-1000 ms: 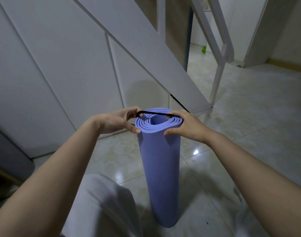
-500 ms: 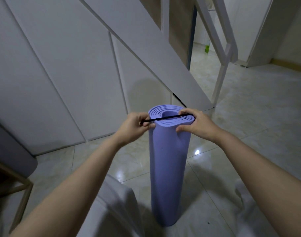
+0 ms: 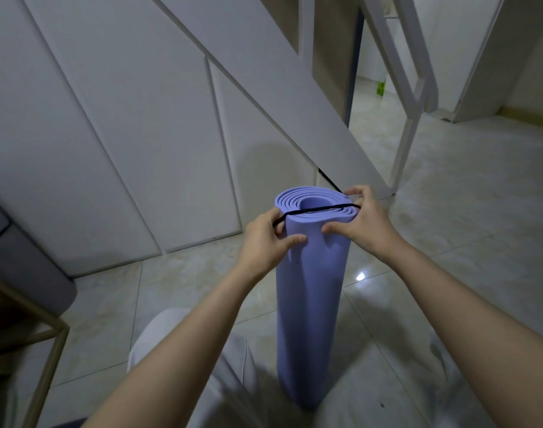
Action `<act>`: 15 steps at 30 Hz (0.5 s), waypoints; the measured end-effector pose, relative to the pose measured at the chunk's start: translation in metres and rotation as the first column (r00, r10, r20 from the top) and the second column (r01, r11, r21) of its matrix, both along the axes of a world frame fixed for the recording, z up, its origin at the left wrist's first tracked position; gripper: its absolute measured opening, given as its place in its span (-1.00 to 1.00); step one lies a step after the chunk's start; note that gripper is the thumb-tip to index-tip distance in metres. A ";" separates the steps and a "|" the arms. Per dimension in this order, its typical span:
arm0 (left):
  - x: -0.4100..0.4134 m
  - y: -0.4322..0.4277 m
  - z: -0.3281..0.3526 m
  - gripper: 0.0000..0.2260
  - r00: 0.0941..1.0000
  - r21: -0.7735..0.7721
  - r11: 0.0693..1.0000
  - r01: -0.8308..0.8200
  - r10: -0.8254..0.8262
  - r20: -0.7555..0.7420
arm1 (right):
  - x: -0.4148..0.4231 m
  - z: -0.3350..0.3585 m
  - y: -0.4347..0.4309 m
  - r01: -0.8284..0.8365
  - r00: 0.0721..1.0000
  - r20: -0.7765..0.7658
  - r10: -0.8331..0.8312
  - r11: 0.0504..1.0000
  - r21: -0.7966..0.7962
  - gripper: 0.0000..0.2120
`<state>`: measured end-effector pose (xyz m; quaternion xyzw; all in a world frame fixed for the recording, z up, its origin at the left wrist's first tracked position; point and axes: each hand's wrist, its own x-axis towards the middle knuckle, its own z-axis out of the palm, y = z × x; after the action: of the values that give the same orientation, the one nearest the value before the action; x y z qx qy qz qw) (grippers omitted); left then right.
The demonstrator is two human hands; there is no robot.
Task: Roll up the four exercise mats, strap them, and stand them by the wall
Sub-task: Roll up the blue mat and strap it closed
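While the mat (image 3: 310,304) stands upright on the floor (image 3: 449,242), left hand (image 3: 264,239) at 9 o'clock and right hand (image 3: 361,220) at 3 pinch the strap (image 3: 319,209) taut across its top — a slip might snap it off.

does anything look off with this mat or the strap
Yes: the black strap is stretched across the open top end of the upright purple mat, not around its body, held by the left hand and right hand. The top of the roll looks squashed into an oval.
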<state>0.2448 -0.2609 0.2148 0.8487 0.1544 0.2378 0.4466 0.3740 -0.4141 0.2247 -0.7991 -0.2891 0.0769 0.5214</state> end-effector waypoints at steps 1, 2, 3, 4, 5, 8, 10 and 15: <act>0.001 0.001 0.000 -0.64 1.000 -0.005 1.000 -0.024 0.024 -0.010 | -0.002 -0.001 0.001 0.021 1.000 0.005 -0.021 1.000 0.020 -0.23; 0.002 0.001 0.001 -0.71 0.999 -0.011 0.999 -0.046 0.046 -0.015 | -0.005 -0.002 0.002 0.048 0.999 0.015 -0.049 0.998 0.043 -0.26; 0.003 0.001 0.001 -0.73 0.998 -0.007 0.998 -0.057 0.057 -0.013 | -0.009 -0.002 0.003 0.080 0.996 0.030 -0.082 0.994 0.069 -0.31; 0.003 0.000 0.002 -0.67 0.998 -0.004 0.998 -0.061 0.061 -0.007 | -0.014 -0.002 0.005 0.109 0.992 0.057 -0.115 0.990 0.094 -0.36; 0.004 0.000 0.001 -0.59 0.998 0.009 0.998 -0.068 0.068 0.009 | -0.018 -0.004 0.006 0.132 0.984 0.104 -0.144 0.984 0.117 -0.43; 0.006 0.001 -0.003 -0.54 0.995 0.043 0.994 -0.102 0.101 0.025 | -0.028 -0.011 0.008 0.163 0.957 0.214 -0.196 0.973 0.164 -0.54; 0.005 0.002 -0.004 -0.50 0.993 0.064 0.991 -0.119 0.117 0.029 | -0.033 -0.015 0.009 0.166 0.958 0.197 -0.207 0.964 0.207 -0.55; 0.009 0.015 -0.007 -0.66 0.993 0.033 0.992 -0.121 0.121 0.004 | -0.037 -0.013 0.012 0.115 0.967 0.196 -0.161 0.967 0.227 -0.60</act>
<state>0.2536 -0.2461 0.2080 0.8447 0.2011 0.2677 0.4175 0.3370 -0.4019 0.2117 -0.7602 -0.2935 -0.0773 0.5745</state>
